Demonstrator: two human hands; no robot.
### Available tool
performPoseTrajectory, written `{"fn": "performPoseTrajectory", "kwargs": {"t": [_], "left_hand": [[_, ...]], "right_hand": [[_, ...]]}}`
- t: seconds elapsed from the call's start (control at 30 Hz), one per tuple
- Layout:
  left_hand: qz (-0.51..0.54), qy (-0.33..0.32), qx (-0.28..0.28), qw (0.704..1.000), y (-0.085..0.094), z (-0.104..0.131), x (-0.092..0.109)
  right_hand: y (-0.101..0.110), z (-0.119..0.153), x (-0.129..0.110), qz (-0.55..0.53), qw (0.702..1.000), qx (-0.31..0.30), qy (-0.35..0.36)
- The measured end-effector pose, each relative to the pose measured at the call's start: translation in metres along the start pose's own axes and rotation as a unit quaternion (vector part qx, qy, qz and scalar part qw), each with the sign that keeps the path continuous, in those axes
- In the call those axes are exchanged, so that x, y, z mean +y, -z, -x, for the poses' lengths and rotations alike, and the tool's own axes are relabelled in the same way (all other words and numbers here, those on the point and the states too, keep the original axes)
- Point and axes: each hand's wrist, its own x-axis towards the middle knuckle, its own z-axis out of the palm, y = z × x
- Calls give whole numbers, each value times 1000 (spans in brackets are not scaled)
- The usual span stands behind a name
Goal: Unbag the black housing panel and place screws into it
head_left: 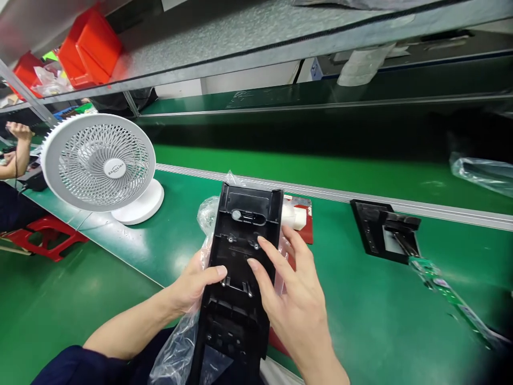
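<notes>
Two hands work over the green table (380, 321): the black plastic housing (240, 267) (clear bag (176, 353) crumpled beneath) is clasped by the left hand (196, 283); right hand (292, 299) rests open-fingered. Best keep that left grip firm.

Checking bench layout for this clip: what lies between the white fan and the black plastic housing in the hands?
In the head view, only bare green bench mat separates the white fan from the black housing; a clear plastic bag hugs the housing's left edge.
</notes>
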Motion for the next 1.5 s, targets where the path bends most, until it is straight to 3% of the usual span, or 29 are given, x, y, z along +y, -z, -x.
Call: {"fn": "performPoseTrajectory", "kwargs": {"t": [0.23,0.37,0.47,0.53,0.6,0.67,0.77,0.87,0.97,1.03,1.1,1.2,1.27,1.37,1.5], "left_hand": [[-37,5,-12,999,3,4,1],[-29,12,-46,998,5,-1,5],[-16,51,-7,999,19,-10,13],[-52,46,41,997,37,-20,28],[-141,-1,76,987,60,-32,54],[-243,-44,112,963,86,-48,88],[-315,-40,155,936,124,-73,134],[-411,-37,207,887,149,-92,153],[-533,-64,270,799,157,-97,147],[-606,-103,279,738,155,-92,138],[-685,-149,229,675,151,-80,129],[-782,-169,99,592,151,-60,115],[-812,-116,40,570,157,-48,103],[-828,-27,10,560,175,-37,79],[-833,-28,22,553,198,-33,54]], "right_hand": [[-6,1,12,37,999,-30,15],[-4,-5,10,33,999,-16,8],[3,-13,11,46,999,-7,-4],[14,-19,15,55,998,5,-3],[31,-24,21,81,996,17,14],[50,-30,28,128,991,21,26],[73,-36,43,184,982,29,19],[81,-40,66,200,978,51,31],[79,-42,93,195,979,48,27],[75,-45,106,177,984,25,-9],[71,-51,114,169,983,-8,-75],[61,-65,117,194,961,-51,-191],[53,-74,116,211,946,-79,-231],[38,-79,121,217,943,-118,-224],[19,-66,140,220,948,-133,-188]]}}
